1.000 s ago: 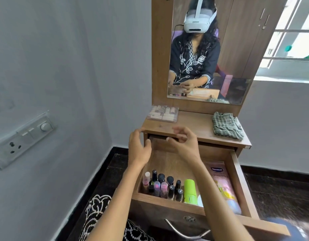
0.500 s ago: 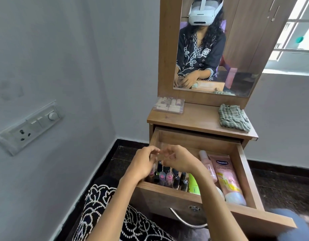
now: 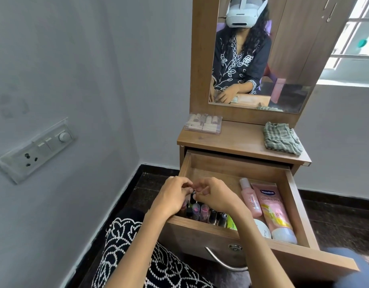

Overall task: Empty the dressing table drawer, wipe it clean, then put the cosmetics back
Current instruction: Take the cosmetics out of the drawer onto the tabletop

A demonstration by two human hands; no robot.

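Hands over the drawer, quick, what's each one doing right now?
Left hand: fingers curled, pinching the black cap of a nail polish bottle.
Right hand: fingers curled at the same cap; cannot tell if it grips.

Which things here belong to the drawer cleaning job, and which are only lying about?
For the job: drawer, nail polish bottles, pink spray bottle, Vaseline tube, white jar, checked cloth.

Only lying about: clear plastic box, mirror, wall switchboard.

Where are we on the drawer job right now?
Done: drawer open. In hand: left hand and right hand pinch a nail polish bottle. Left: remaining bottles, Vaseline tube, pink spray bottle; wiping with cloth; restocking.
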